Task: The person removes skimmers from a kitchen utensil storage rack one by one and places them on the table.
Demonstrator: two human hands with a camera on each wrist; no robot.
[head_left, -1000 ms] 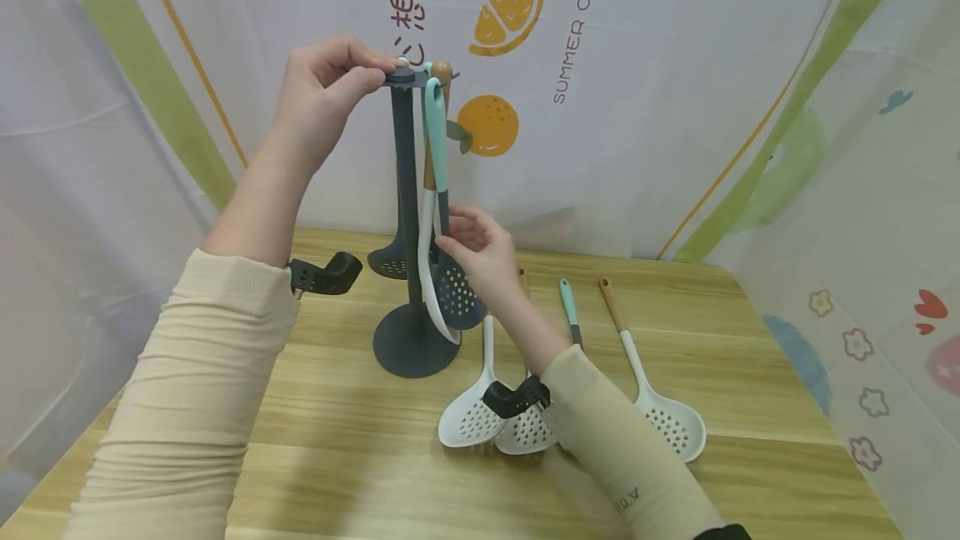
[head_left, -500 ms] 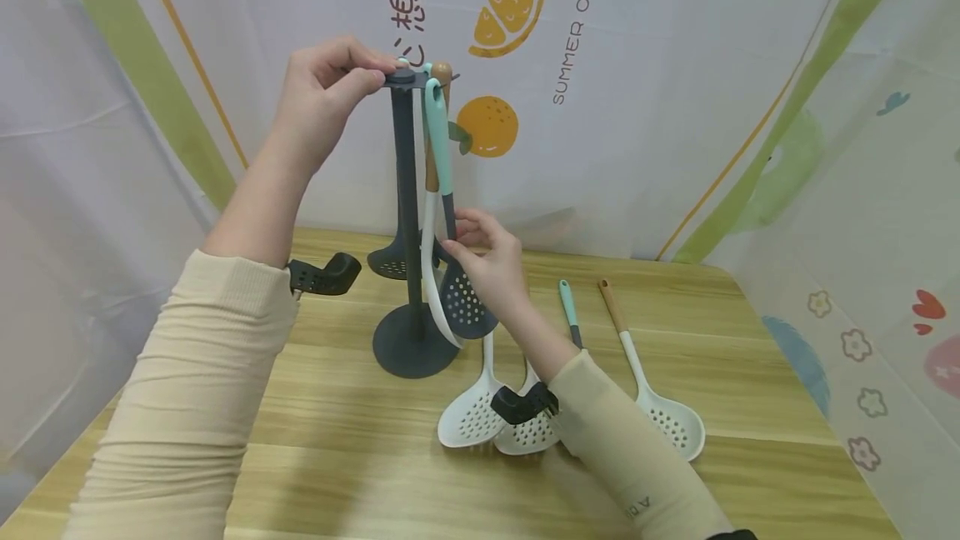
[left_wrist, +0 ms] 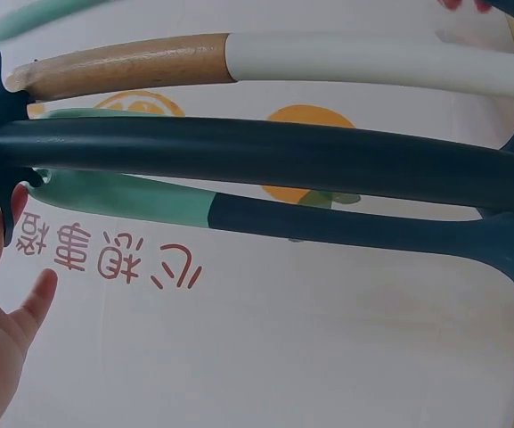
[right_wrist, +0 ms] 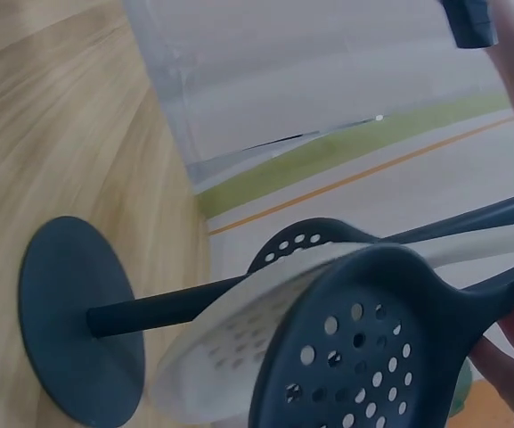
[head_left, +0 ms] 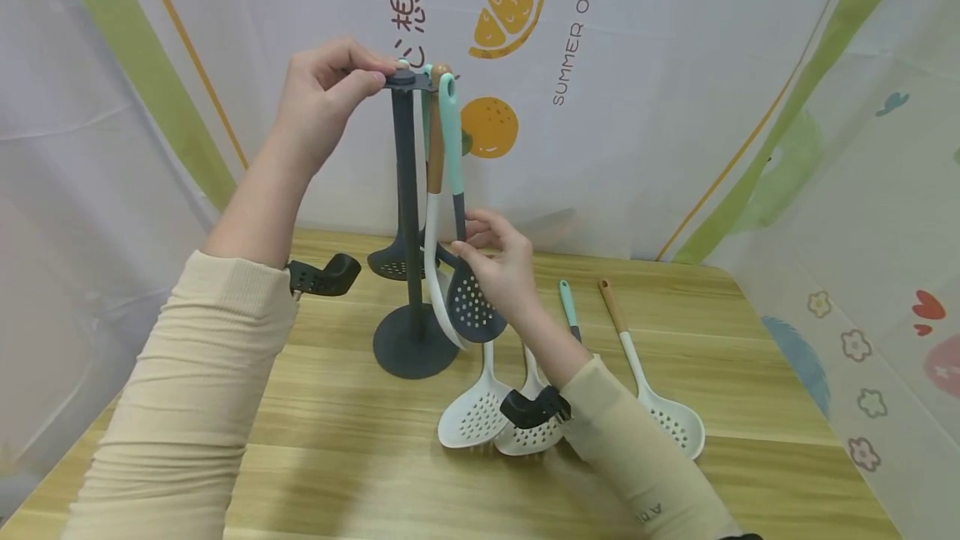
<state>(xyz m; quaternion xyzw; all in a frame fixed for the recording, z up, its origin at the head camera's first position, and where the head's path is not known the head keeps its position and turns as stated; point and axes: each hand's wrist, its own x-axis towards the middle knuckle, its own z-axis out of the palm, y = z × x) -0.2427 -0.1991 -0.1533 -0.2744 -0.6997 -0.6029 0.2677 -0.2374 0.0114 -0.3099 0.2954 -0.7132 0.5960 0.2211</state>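
Observation:
My left hand [head_left: 333,90] pinches the hook plate at the top of a dark utensil stand [head_left: 408,190]. My right hand [head_left: 498,261] holds the neck of a dark skimmer [head_left: 477,307] with a mint handle. In the left wrist view, that mint handle [left_wrist: 43,18] sits apart from the hooks. A white slotted ladle [head_left: 433,223] with a wooden handle hangs on the stand just beside it. Behind the post, another dark slotted utensil [head_left: 386,261] hangs; its mint handle [left_wrist: 132,196] shows in the left wrist view.
On the wooden table [head_left: 322,440] lie white skimmers, one to the left [head_left: 474,419], one partly under my right wrist [head_left: 528,436] and one with a wooden handle [head_left: 671,419]. A mint handle [head_left: 567,300] shows between them. A printed curtain [head_left: 637,148] stands behind.
My right hand has moved slightly right, carrying the dark skimmer; its handle top has shifted right from the stand's hook. The left hand has stayed on the stand's top.

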